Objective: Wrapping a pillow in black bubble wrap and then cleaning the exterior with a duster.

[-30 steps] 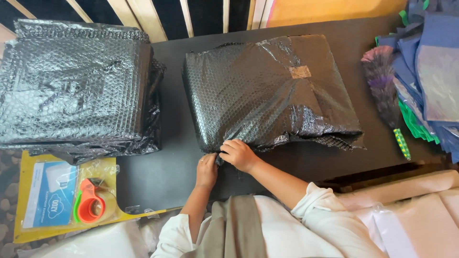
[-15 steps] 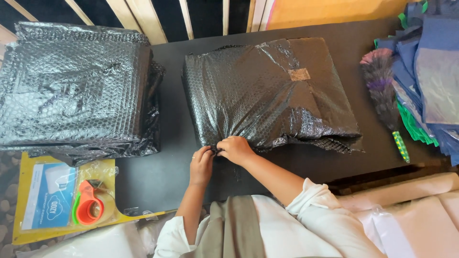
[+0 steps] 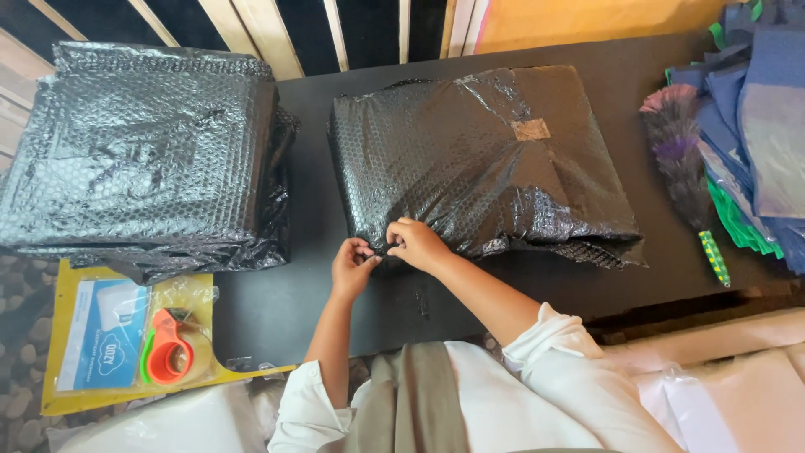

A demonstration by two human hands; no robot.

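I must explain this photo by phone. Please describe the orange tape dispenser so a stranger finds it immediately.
Start at the big stack of black bubble-wrap bundles on the left. Just below it lies a yellow plastic pouch; the tape dispenser rests on it, the only bright orange, ring-shaped item there.

A second stack of black bubble-wrapped bundles (image 3: pixel 142 159) sits at the left end of the dark bench (image 3: pixel 277 310), overhanging its edge. Below it lies a flat yellow plastic packet (image 3: pixel 101 348) holding a blue-and-white card, with an orange tape dispenser (image 3: pixel 170 354) resting on top. At the right, a feather duster with a green patterned handle (image 3: pixel 683 180) lies beside a pile of folded blue and green fabric (image 3: pixel 759 126) (partly cut off by the frame). Pale wooden slats (image 3: pixel 268 33) run behind the bench.
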